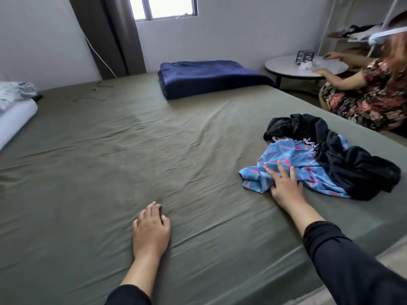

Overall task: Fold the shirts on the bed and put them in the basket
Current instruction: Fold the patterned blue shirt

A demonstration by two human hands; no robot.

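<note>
Olive sheet covers the bed (pixel 132 150), with two crumpled shirts heaped at its near right edge. Black shirt (pixel 343 164) lies far and right, overlapping the blue patterned shirt (pixel 293 159), which stretches left to right. Right hand (pixel 286 188) rests on the blue shirt's near-left end, fingers (pixel 280 169) spread straight. Left hand (pixel 152 230), loosely curled and holding nothing, rests well to the left. No basket is visible.
</note>
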